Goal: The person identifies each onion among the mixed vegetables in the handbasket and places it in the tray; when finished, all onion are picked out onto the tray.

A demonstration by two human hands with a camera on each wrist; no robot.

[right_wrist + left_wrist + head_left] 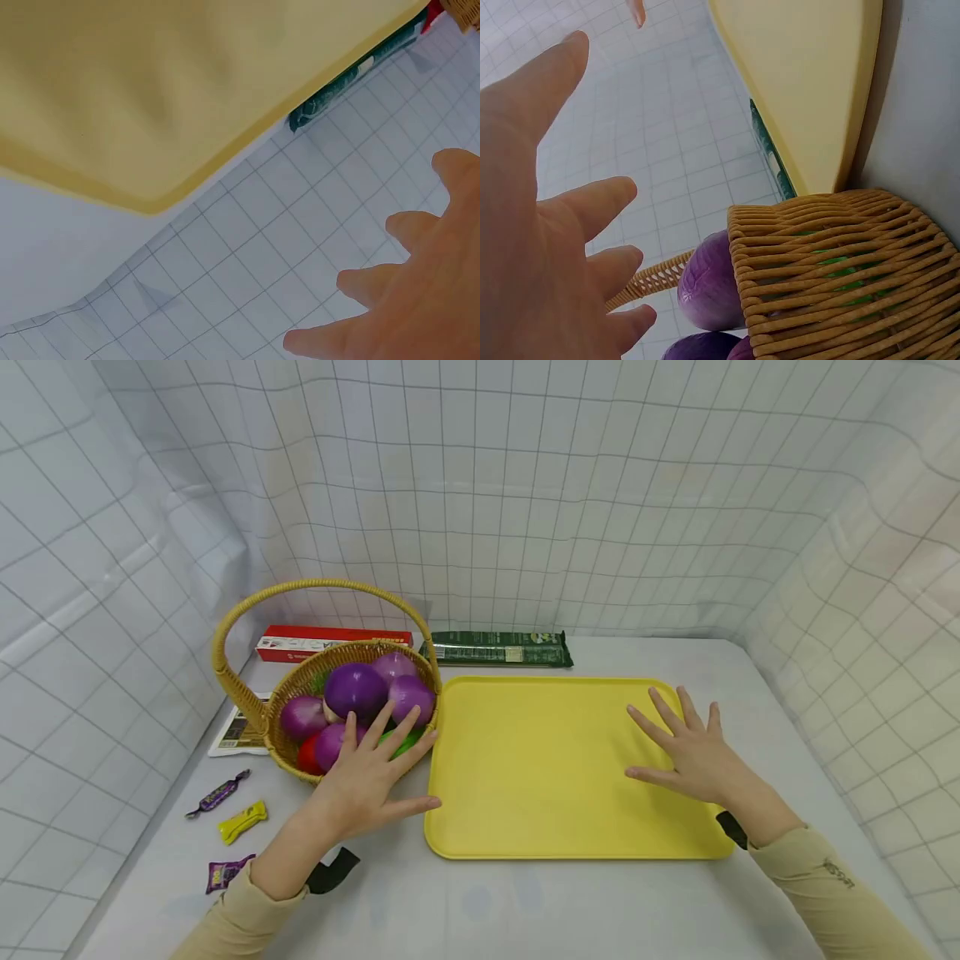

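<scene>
A wicker basket (pixel 285 752) with a tall handle holds several purple onions (pixel 356 690), something red and something green. My left hand (pixel 372 768) hovers flat over the basket's near rim with fingers spread, holding nothing. In the left wrist view the basket wall (pixel 840 277) and an onion (pixel 709 281) show beside my spread fingers (pixel 592 206). A yellow tray (pixel 540 768) lies to the right of the basket. My right hand (pixel 686 747) is spread open over the tray's right part. The right wrist view shows the tray (pixel 150 97) and my fingers (pixel 390 285).
Behind the basket lie a red box (pixel 330 642) and a dark green packet (pixel 498 649). A printed leaflet (pixel 238 731) sits left of the basket. Three wrapped candies (pixel 242 821) lie at the front left. White gridded cloth walls enclose the table.
</scene>
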